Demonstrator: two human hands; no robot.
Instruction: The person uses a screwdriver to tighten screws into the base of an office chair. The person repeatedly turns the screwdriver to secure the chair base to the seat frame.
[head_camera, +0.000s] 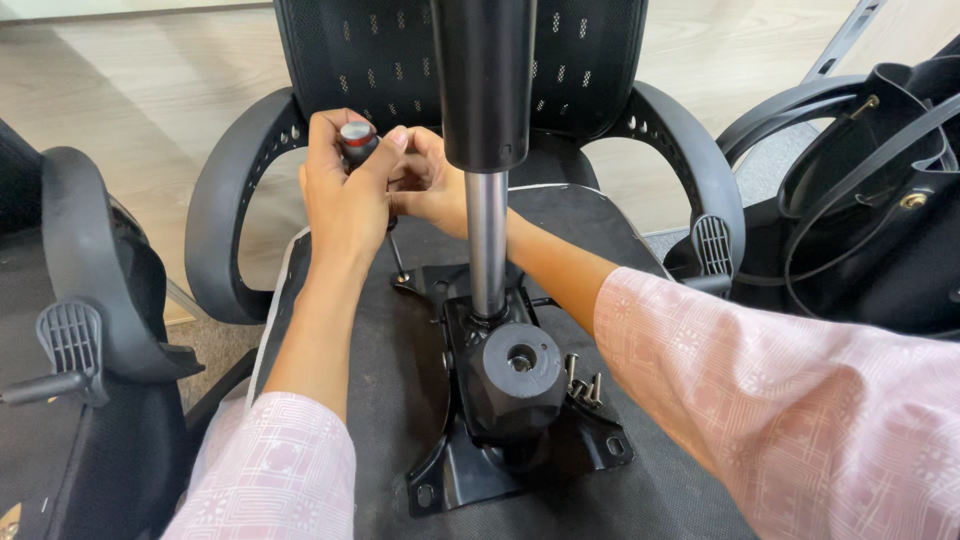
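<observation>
Left hand (345, 185) closed around a black screwdriver (358, 140), right hand (428, 180) pinching its shaft, steel gas cylinder (487, 245), glossy black metal plate (520, 450), loose screws (583, 385)

Ref. landmark: gas-lift column (487, 240), standing upright on mounting plate (520, 440), which lies on the upturned chair seat (380, 400). Loose bolts (585, 385) lie on the plate, just right of column base. Screwdriver (365, 160) stands left of column, tip down at plate's far-left corner. Left hand (345, 190) wraps its handle; right hand (430, 185) sits between handle and column, touching the left. Armrests (215, 215) flank column L and R. Backrest (400, 60) is behind column. Bag (880, 220) is far right.
</observation>
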